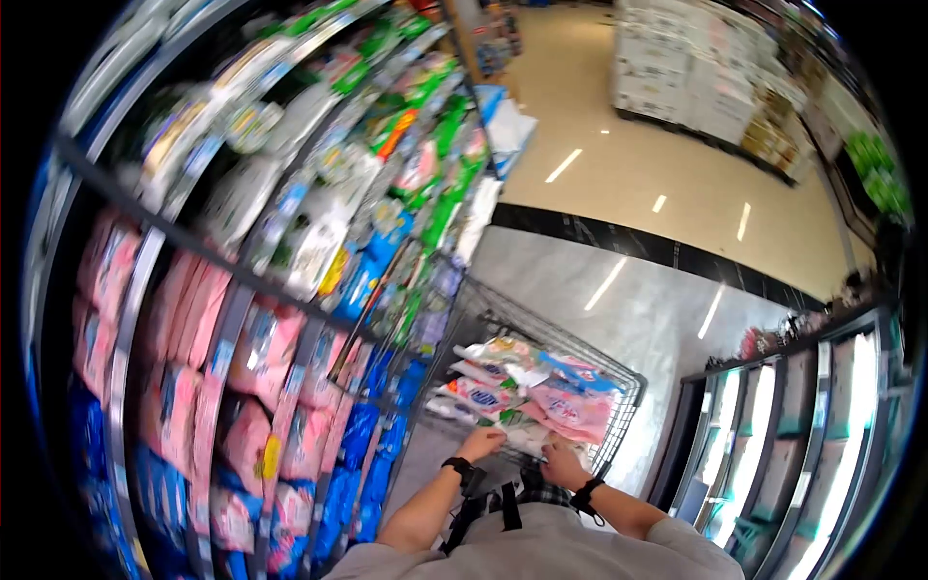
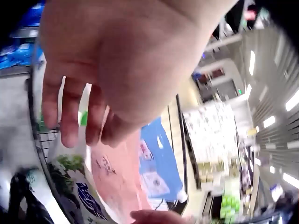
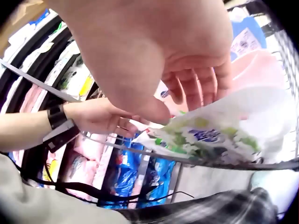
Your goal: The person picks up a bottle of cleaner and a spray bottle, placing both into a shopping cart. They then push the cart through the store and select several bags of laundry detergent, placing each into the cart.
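Observation:
A wire shopping cart (image 1: pixel 628 411) stands in front of me with several plastic packs in it. Nearest to me is a white detergent bag (image 3: pixel 205 137) printed with green leaves and blue lettering. My right hand (image 1: pixel 565 466) holds its upper edge, thumb on the near side and fingers partly hidden behind it. At the bag's other end is my left hand (image 1: pixel 480 445), its fingers loosely extended and spread over the bag in the left wrist view. Beyond lie a pink bag (image 2: pixel 117 175) and a blue pack (image 2: pixel 159 158).
Shelves on the left carry pink packs (image 1: pixel 261 348) and blue packs (image 1: pixel 358 435). Lit shelving (image 1: pixel 773 445) lines the right side. Stacked white boxes (image 1: pixel 677 72) stand farther ahead on the pale floor. A dark rail (image 1: pixel 222 251) runs along the left shelves.

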Demonstrator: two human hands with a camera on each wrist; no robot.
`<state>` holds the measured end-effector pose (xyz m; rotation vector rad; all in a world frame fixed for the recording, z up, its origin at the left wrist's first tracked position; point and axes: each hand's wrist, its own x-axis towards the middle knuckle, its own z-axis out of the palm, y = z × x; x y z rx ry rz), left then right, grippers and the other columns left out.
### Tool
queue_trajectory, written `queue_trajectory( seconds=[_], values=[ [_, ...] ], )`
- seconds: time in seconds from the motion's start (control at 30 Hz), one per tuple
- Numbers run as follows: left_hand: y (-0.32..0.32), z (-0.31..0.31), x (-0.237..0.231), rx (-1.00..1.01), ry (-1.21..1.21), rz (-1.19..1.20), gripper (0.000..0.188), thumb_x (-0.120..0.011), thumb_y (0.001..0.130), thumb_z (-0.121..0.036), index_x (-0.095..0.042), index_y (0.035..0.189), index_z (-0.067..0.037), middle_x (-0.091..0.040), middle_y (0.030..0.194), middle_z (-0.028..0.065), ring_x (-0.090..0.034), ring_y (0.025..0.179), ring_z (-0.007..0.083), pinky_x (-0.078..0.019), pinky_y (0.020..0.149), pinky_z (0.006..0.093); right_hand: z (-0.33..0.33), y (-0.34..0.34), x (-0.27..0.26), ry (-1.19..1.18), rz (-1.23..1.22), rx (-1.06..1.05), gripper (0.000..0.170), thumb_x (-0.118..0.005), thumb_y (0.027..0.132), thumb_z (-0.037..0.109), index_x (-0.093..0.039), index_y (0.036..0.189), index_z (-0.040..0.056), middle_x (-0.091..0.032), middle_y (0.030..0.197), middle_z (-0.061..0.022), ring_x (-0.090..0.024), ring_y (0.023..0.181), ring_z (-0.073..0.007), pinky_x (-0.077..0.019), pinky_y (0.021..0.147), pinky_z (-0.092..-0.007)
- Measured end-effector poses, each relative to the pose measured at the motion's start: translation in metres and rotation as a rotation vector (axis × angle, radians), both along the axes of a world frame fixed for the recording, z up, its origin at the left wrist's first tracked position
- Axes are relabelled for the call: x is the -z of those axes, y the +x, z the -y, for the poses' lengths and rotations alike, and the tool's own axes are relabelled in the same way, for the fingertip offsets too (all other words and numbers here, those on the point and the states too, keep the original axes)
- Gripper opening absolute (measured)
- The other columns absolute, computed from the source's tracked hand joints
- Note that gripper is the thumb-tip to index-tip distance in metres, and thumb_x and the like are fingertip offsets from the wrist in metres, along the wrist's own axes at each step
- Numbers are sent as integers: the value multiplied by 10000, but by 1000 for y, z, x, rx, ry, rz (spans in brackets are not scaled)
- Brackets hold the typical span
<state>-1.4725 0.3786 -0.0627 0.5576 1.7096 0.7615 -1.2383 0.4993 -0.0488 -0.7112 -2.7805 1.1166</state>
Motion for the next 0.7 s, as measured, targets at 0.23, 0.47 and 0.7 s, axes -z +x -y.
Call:
queue_trajectory(
  seconds=[0.23,0.47,0.7],
  values=[
    [-7,191,25,-397,-105,-333,252,-627,885,-246,-664,1031,-44,-686,856,48,-637,743,123,-498,669,273,38,-93,-12,291,165,-366,571,-641,678,199,-510,1188,-22,-525,1162,-205,-459,1168,-350,-383,954,-455],
    [56,379,31,-855,-160,-391,299,-628,854,-327,-675,1015,-79,-684,827,49,-634,720,137,-495,661,278,89,-151,42,-33,261,-95,858,-771,655,360,-397,1296,-71,-482,1250,-314,-470,1180,-432,-400,991,-428],
    [174,545,22,-1219,-491,-116,297,-631,797,-333,-698,981,-111,-697,833,32,-647,698,160,-523,648,309,73,-154,131,103,351,-155,546,-738,695,316,-627,1106,-25,-644,1086,-229,-612,1042,-345,-485,909,-404]
  ],
)
